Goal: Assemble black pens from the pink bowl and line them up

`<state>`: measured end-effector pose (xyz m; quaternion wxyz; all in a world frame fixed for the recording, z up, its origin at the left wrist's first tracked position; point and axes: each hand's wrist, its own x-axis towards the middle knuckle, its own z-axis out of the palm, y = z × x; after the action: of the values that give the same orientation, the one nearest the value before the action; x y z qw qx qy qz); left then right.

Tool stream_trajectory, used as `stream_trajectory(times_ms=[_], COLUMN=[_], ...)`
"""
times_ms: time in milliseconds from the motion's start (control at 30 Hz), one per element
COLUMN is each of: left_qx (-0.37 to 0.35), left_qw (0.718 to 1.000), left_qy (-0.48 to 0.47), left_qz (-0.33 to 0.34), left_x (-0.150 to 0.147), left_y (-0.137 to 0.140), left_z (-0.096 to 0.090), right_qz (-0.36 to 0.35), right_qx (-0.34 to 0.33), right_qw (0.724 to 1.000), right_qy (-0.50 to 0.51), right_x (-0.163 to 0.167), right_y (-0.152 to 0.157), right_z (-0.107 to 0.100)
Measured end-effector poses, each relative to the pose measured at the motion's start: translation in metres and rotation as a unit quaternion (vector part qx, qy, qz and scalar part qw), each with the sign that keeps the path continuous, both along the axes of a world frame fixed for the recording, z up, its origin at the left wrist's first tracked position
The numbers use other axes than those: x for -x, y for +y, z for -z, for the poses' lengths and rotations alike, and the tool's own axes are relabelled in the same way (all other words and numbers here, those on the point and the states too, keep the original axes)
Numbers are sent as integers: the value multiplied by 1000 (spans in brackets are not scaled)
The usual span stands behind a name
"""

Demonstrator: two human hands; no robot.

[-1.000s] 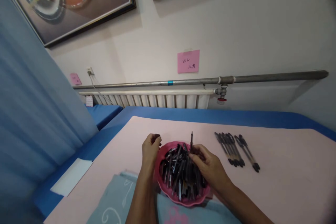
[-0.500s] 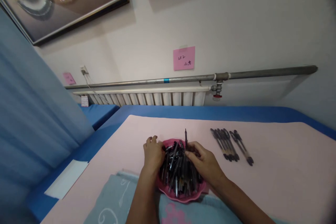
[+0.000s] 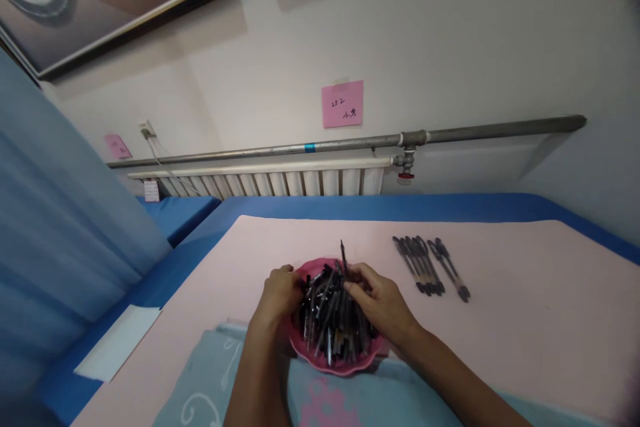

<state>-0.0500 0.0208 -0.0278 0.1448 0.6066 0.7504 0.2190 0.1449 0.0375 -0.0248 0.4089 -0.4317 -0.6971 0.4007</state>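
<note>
A round pink bowl [image 3: 345,369] with a wavy rim is seen just off the view's centre, toward six o'clock. It is heaped with loose pens [image 3: 327,315], dark and partly see-through, which are crossed at many angles. At the bowl's twelve o'clock edge, a single dark pen [image 3: 343,256] is held nearly upright, its narrow point uppermost. At two o'clock from the bowl, a close-set row of black-ended pens [image 3: 419,267] is laid slanting from eleven toward five o'clock, with a similar pair [image 3: 449,271] placed just beside it.
</note>
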Motion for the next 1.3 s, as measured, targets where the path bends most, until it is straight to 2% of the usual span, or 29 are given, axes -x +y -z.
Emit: stream_trajectory(times_ms=[167, 333, 533, 600, 633, 700, 800, 833, 900, 1033, 1300], left_qx=[30, 23, -59, -84, -91, -86, -61, -53, -37, -18, 5], left_qw=[998, 998, 998, 994, 990, 958, 847, 820, 790, 776, 769], left_qy=[45, 39, -25, -60, -107, -267, -522, -563, -605, -622, -630], left_qz=[24, 33, 23, 24, 33, 61, 88, 87, 88, 104, 105], left_x=[-2, -6, -7, -10, -12, -18, -30, -34, -41, -46, -44], left_y=[1, 3, 5, 4, 3, 1, -3, -3, -5, -7, -6], left_z=[-2, 0, -8, -13, -15, -18, -20, -21, -22, -25, -20], right_qz=[1, 5, 19, 17, 15, 12, 7, 4, -3, -3, -2], right_qx=[6, 11, 22, 49, 70, 116, 142, 142, 139, 140, 138], right_qw=[1000, 999, 995, 989, 982, 960, 936, 934, 935, 937, 929], right_qy=[11, 36, 93, 139, 175, 256, 323, 329, 327, 320, 343], right_x=[0, 1, 0, 0, -1, -1, 0, 0, 1, 3, 2], right_y=[-1, -1, 2, 3, 3, 3, 2, 1, 0, -2, -4], right_z=[0, 0, -1, -5, -7, -12, -16, -17, -18, -18, -18])
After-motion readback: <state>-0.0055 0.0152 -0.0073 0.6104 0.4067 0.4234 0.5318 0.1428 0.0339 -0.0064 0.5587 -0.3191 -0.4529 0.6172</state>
